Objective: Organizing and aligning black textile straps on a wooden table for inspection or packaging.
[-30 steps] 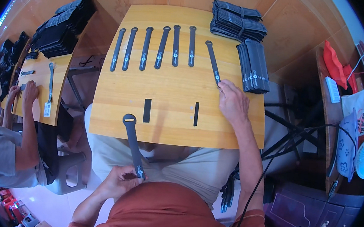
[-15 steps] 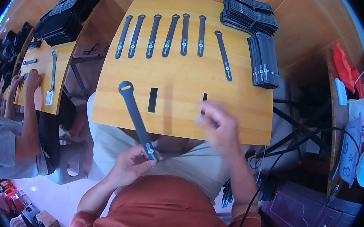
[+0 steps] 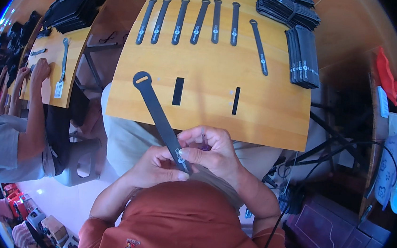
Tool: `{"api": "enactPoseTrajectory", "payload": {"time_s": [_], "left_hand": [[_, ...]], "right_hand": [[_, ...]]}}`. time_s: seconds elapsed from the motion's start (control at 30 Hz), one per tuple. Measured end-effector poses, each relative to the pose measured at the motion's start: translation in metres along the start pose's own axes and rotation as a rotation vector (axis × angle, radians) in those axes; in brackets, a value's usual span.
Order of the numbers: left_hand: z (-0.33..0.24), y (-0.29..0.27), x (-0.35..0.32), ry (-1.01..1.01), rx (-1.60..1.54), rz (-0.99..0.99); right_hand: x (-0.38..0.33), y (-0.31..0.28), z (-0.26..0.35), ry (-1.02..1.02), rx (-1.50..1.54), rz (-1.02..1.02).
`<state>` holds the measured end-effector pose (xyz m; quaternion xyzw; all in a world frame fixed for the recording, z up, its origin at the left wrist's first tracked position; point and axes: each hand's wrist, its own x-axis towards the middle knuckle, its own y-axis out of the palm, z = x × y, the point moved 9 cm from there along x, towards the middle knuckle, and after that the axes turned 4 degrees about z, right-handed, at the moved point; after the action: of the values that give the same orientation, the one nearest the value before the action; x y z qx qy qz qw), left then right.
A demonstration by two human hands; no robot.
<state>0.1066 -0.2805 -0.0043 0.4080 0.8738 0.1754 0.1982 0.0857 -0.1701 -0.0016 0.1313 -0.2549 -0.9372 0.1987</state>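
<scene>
- Both hands are meeting at the lower centre of the frame, just below the near edge of the wooden table (image 3: pixel 265 115): the left hand (image 3: pixel 154 167) is pinching the lower end of a long black strap (image 3: pixel 159 116) from beneath, and the right hand (image 3: pixel 210 153) is closing thumb and fingers on the same end from above.
- That strap is slanting up and to the left, its looped end lying over the table's near left corner.
- Two short black strips (image 3: pixel 178 91) are lying on the table just above the hands, well apart from each other.
- Seven more straps (image 3: pixel 198 16) are lining the table's far edge in a row.
- Stacks of black strips (image 3: pixel 292 19) are sitting at the upper right.
- At the left edge, another person's hand (image 3: pixel 40 70) is resting on a neighbouring table (image 3: pixel 48 59).
</scene>
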Motion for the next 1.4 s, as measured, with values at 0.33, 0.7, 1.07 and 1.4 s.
{"api": "enactPoseTrajectory", "payload": {"time_s": [0.33,0.7,1.07,1.4], "left_hand": [[0.000,-0.021,-0.003,0.041,-0.036,-0.185],[0.015,-0.045,-0.004,0.118,-0.206,-0.279],[0.015,-0.045,-0.006,0.062,-0.152,-0.253],[0.010,-0.048,-0.007,0.017,-0.003,-0.276]], "right_hand": [[-0.004,0.006,0.039,-0.230,-0.684,-0.054],[-0.018,0.014,0.034,-0.356,-0.854,0.023],[-0.019,0.013,0.028,-0.374,-1.011,-0.001],[-0.018,0.014,0.022,-0.330,-1.052,-0.013]]}}
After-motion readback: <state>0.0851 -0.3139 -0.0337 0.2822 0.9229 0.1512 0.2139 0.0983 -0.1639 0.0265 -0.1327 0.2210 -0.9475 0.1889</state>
